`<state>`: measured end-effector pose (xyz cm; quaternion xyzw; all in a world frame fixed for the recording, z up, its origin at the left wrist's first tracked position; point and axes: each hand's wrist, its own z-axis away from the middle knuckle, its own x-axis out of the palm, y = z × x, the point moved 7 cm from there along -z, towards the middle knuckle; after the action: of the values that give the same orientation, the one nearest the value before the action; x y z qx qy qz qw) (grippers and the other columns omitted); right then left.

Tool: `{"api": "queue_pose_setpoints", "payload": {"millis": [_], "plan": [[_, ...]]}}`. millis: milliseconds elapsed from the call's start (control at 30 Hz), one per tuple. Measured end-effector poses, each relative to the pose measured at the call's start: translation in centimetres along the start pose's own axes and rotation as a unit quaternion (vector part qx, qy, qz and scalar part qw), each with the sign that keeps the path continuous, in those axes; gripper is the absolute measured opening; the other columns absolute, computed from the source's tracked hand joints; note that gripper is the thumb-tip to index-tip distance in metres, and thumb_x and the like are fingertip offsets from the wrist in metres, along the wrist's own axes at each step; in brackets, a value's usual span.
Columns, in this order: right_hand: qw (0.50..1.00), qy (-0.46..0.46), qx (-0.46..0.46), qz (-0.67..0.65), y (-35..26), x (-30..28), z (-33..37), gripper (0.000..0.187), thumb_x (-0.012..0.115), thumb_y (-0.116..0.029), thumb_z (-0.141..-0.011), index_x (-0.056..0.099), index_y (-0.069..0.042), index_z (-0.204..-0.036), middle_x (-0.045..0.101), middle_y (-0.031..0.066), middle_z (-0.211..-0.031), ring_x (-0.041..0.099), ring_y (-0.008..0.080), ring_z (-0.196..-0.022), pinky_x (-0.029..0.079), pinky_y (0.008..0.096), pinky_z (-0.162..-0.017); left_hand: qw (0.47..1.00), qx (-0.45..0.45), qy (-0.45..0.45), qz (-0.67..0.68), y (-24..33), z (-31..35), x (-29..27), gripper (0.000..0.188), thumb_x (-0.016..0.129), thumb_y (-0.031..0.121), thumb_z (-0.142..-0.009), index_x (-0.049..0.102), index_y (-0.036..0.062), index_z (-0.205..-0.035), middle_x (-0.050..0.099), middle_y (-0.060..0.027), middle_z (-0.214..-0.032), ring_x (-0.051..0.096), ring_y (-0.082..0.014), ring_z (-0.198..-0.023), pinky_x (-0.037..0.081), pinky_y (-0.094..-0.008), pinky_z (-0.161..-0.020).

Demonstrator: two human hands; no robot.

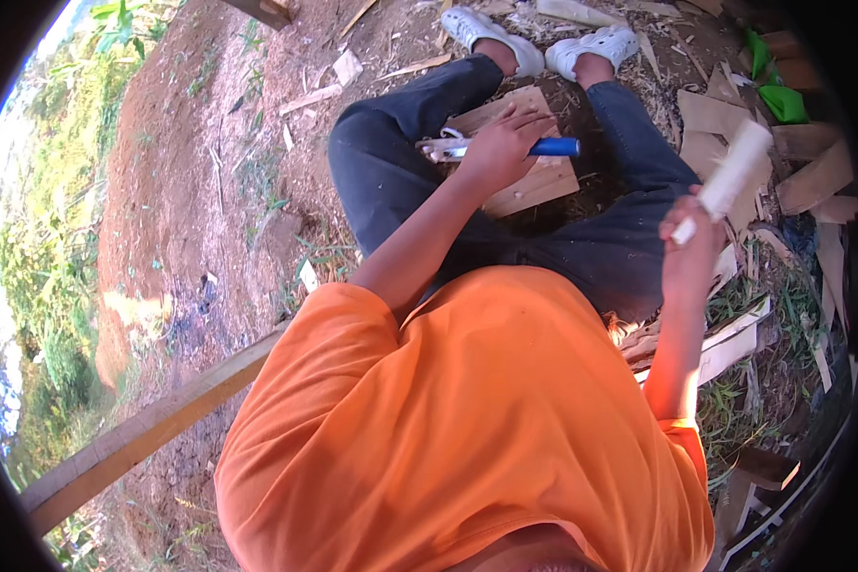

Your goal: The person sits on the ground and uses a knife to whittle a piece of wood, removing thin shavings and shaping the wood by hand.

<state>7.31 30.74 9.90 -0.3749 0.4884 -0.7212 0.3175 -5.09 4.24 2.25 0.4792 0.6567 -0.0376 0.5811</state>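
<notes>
Between my bent legs lies a light wooden board (543,186), with a pale wood curl at its left end. My left hand (507,151) is over a blue-handled chisel (557,147). The handle comes out to the right of the hand and the metal blade to the left; the fingers reach across the top, and the grip beneath is hidden. Off to the right, my right hand (692,221) is closed round the narrow end of a pale wooden club (739,167). Its thick end is tilted up and away, apart from the chisel.
Offcuts and split boards (815,176) lie piled at the right, near a bright green bag-like thing (782,103). Chips and shavings litter the bare soil. A long beam (153,424) runs along my left side. White clogs (591,48) are on my feet.
</notes>
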Motion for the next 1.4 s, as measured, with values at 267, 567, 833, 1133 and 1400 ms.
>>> {"api": "queue_pose_setpoints", "payload": {"millis": [267, 567, 833, 1133, 1400], "plan": [[0.965, -0.104, 0.132, 0.204, 11.0, 3.2, 4.5, 0.03, 0.071, -0.017, -0.093, 0.057, -0.006, -0.117, 0.059, 0.0003, -0.086, 0.057, 0.0097, -0.07, 0.047, 0.0262, -0.059, 1.0, -0.019, -0.002, -0.007, 0.1, 0.0, 0.3, 0.061, 0.071, 0.006, -0.08, 0.059, 0.0106, -0.14, 0.063, -0.012, -0.139, 0.054, -0.0291, -0.138, 0.035, -0.0477, -0.124], [0.975, 0.196, -0.097, -0.042, -4.6, -5.3, -2.5, 0.03, 0.074, -0.02, -0.094, 0.054, -0.007, -0.112, 0.058, 0.001, -0.083, 0.058, 0.0111, -0.071, 0.047, 0.0237, -0.061, 0.999, -0.009, -0.001, -0.032, 0.1, 0.6, -0.1, 0.062, 0.073, 0.01, -0.08, 0.058, 0.0117, -0.14, 0.061, -0.0093, -0.142, 0.051, -0.028, -0.14, 0.033, -0.0493, -0.125], [0.949, -0.112, 0.11, 0.274, 9.2, 3.4, 3.0, 0.033, 0.078, -0.019, -0.09, 0.06, -0.001, -0.112, 0.062, 0.0025, -0.081, 0.059, 0.0105, -0.063, 0.047, 0.0265, -0.055, 0.999, -0.019, -0.018, -0.023, 0.4, 0.9, 0.4, 0.064, 0.073, 0.011, -0.08, 0.056, 0.0132, -0.141, 0.059, -0.0068, -0.145, 0.049, -0.0255, -0.142, 0.03, -0.0499, -0.126], [0.975, 0.18, -0.116, 0.066, 0.4, 1.3, 0.4, 0.035, 0.076, -0.026, -0.093, 0.056, -0.005, -0.112, 0.062, 0.0036, -0.088, 0.06, 0.0131, -0.072, 0.051, 0.0277, -0.066, 0.999, -0.035, -0.009, -0.035, 0.7, 0.8, -0.5, 0.064, 0.074, 0.011, -0.079, 0.056, 0.0121, -0.141, 0.059, -0.0081, -0.145, 0.047, -0.0265, -0.143, 0.028, -0.049, -0.127], [0.993, -0.071, 0.087, 0.019, 5.2, 4.3, 0.3, 0.019, 0.069, -0.016, -0.093, 0.056, -0.007, -0.104, 0.055, 0.0011, -0.083, 0.055, 0.0112, -0.065, 0.046, 0.0267, -0.06, 0.998, -0.004, 0.024, -0.059, 0.6, 2.0, -1.2, 0.064, 0.073, 0.011, -0.079, 0.056, 0.0119, -0.141, 0.061, -0.0082, -0.142, 0.052, -0.0268, -0.14, 0.032, -0.048, -0.124]]}}
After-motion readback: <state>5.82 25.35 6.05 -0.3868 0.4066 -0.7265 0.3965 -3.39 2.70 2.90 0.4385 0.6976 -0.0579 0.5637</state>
